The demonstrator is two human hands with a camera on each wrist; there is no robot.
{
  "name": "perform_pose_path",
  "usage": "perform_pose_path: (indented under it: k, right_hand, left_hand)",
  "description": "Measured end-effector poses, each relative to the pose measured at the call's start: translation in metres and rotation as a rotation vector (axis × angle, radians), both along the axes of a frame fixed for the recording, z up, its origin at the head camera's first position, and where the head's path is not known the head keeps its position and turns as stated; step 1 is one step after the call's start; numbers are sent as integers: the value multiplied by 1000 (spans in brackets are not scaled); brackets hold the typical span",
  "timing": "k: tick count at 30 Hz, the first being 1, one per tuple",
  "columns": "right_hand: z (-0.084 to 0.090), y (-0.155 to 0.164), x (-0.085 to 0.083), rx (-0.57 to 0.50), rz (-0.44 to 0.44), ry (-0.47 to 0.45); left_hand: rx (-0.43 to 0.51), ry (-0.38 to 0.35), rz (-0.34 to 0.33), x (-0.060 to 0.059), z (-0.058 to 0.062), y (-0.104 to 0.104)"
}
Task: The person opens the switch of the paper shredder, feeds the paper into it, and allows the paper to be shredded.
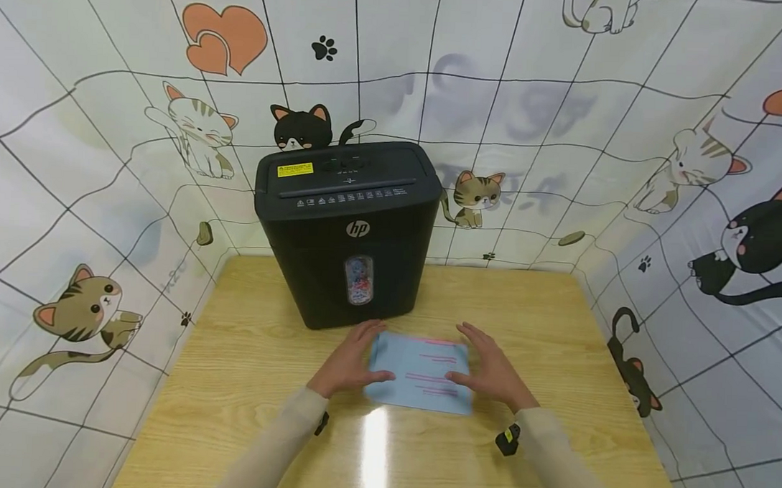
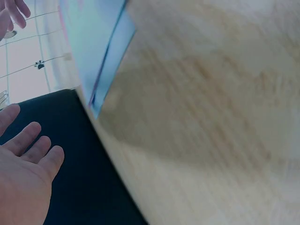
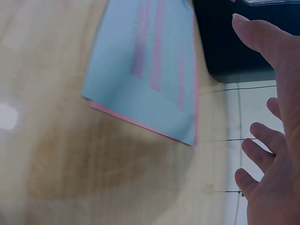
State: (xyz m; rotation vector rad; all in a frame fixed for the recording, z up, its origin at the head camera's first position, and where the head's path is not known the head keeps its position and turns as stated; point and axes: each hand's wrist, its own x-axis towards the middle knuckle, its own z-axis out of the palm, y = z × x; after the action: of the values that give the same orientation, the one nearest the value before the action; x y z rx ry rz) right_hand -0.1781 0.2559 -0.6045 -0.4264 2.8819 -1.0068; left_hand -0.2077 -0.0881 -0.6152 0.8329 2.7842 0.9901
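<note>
**Desk:** Paper stack [image 1: 421,373] — where does it lie, and who has it?

**Photographer:** Flat on the wooden table [image 1: 244,382], just near of the black shredder [image 1: 346,228]. A light-blue sheet with pink print is on top, and a pink edge shows under it in the right wrist view. The left hand [image 1: 351,361] sits at its left edge, the right hand [image 1: 490,373] at its right edge. Fingers are straight and spread, thumbs turned inward over the sheet. Neither hand clasps anything.

**Desk:** Are the palms pressing down?

**Photographer:** Cannot tell. Both wrist views show palms raised off the wood, fingers loose.

**Desk:** Risk from here?

**Photographer:** As I judge it, the sheets could fan apart or skid on the glossy tabletop if one hand pushes harder than the other. An uneven lift could leave the bottom sheet behind. The shredder stands close, so a far corner may bump its base.

**Desk:** Arms?

**Photographer:** Both beige sleeves [image 1: 552,451] reach in from the near edge, converging on the stack.
</note>
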Motion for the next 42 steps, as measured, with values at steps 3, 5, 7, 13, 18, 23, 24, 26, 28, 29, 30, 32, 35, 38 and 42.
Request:
perform_pose_path:
  k: [3, 5, 7, 13, 18, 23, 24, 26, 28, 29, 30, 32, 35, 38, 42]
  right_hand:
    - [-8, -1, 2, 5, 11, 14]
    - [-13, -2, 3, 1, 11, 15]
    - [-17, -3, 4, 2, 9, 2]
    - [-26, -6, 5, 37, 12, -28]
    - [-31, -10, 2, 45, 8, -17]
    - [-43, -9, 9, 85, 12, -20]
    - [-45, -10, 10, 88, 11, -28]
    - [-49, -11, 13, 101, 8, -28]
    - [-51, -13, 16, 108, -1, -31]
    - [-51, -14, 17, 114, -5, -33]
    - [-51, -14, 18, 110, -10, -35]
    - [-51, -15, 19, 110, -19, -37]
    - [-52, -16, 19, 109, -34, -41]
    - [-54, -17, 19, 110, -45, -41]
    - [-56, -18, 17, 117, -60, -41]
  left_hand:
    - [-7, -21, -13, 0, -6, 4]
    - [-19, -46, -13, 0, -9, 6]
    - [-36, -70, -10, 0, -13, 9]
    - [-84, -66, -21, 2, -25, 14]
    - [-118, -69, -37, 5, -28, 18]
    - [-169, -52, -34, 12, -36, 21]
    - [-182, -43, -32, 13, -39, 21]
    - [-195, -36, -28, 16, -44, 21]
    - [-199, -22, -25, 18, -46, 21]
    - [-198, -23, -24, 19, -47, 22]
    - [-197, -29, -21, 20, -47, 22]
    - [-194, -32, -19, 22, -46, 24]
    - [-194, -36, -12, 23, -45, 25]
    - [-200, -32, -3, 23, -45, 25]
    - [-183, -40, 7, 22, -45, 26]
